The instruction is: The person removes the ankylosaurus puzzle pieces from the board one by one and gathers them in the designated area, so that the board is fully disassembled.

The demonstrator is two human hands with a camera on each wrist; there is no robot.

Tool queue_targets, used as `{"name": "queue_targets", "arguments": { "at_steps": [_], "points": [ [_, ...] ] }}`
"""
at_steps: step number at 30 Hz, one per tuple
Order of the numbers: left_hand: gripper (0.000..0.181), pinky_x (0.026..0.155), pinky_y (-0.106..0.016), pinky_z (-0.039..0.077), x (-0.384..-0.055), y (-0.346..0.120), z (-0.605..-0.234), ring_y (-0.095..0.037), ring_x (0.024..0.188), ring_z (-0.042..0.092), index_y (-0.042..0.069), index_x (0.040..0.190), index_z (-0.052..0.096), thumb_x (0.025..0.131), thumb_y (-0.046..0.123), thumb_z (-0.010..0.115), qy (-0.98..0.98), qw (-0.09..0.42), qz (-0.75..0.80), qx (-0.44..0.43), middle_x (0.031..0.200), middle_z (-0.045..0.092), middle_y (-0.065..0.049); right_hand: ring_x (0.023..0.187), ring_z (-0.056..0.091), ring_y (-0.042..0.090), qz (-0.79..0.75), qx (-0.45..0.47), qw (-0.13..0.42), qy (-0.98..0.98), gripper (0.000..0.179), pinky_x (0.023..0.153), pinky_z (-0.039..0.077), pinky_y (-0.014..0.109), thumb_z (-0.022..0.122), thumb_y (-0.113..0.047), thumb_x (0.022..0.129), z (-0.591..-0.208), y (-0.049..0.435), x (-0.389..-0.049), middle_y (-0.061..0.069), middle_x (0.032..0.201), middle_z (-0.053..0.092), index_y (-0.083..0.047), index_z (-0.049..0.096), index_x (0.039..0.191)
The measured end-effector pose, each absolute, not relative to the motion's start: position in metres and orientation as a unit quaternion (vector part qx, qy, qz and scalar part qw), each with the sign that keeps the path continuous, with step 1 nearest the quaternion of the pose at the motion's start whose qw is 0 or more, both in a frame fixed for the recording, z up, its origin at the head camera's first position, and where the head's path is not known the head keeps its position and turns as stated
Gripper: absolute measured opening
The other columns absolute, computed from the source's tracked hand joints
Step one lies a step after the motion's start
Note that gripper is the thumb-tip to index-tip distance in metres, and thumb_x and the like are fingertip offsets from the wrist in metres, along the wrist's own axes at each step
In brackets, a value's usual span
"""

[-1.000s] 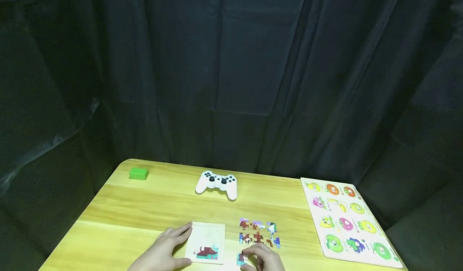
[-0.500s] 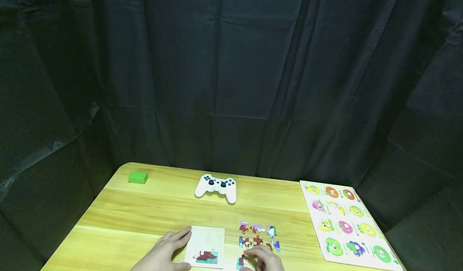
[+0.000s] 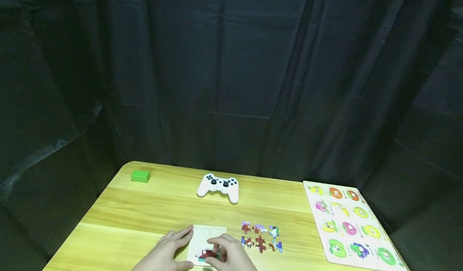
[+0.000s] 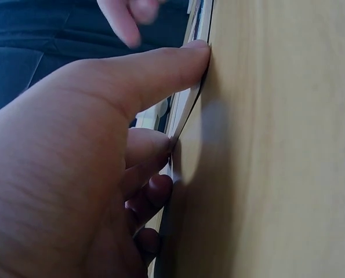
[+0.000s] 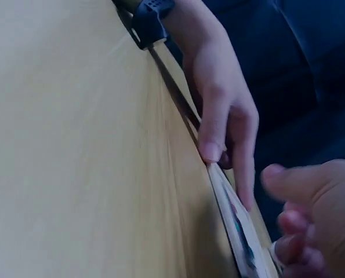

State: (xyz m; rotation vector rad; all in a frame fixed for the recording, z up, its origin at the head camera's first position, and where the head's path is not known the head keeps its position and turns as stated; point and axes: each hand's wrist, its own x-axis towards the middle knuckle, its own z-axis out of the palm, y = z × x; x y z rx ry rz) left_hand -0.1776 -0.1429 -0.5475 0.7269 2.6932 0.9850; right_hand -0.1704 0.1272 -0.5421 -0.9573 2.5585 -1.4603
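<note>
In the head view a pale square puzzle tray (image 3: 200, 239) lies at the table's near edge, with red-brown and teal picture pieces (image 3: 207, 255) along its bottom. My left hand (image 3: 168, 249) steadies the tray's left side, thumb and index finger spread along that edge; in the left wrist view the thumb (image 4: 172, 66) rests at the tray's rim. My right hand (image 3: 229, 253) is over the tray's lower right, thumb and fingers pinched on a puzzle piece mostly hidden by them. In the right wrist view its fingers curl just above the tray (image 5: 233, 226).
Several loose puzzle pieces (image 3: 260, 243) lie in two rows right of the tray. A white game controller (image 3: 218, 187) sits behind, a green block (image 3: 140, 176) at the back left. At the right lies a fruit peg board (image 3: 349, 223). Dark curtains (image 3: 231, 82) surround the table.
My right hand has moved left from the loose pieces to over the tray, and the teal-edged piece it pinched has left its spot on the table. The left hand stays at the tray.
</note>
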Motion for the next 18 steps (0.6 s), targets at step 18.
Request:
{"name": "queue_targets", "arguments": {
  "at_steps": [18],
  "points": [
    [0.091,0.102,-0.048,0.047,-0.179,-0.146,-0.553,-0.012,0.119,0.050,0.003,0.154,0.053,0.087,0.056,0.083,0.905,0.074,0.327,0.263,0.165,0.046,-0.010,0.068,0.041,-0.003,-0.393,-0.252,0.074,0.881,0.022,0.062,0.042,0.019,0.083,-0.027,0.092,-0.551,0.111,-0.173,-0.016,0.082,0.047,-0.013,0.073,0.106]
  ]
}}
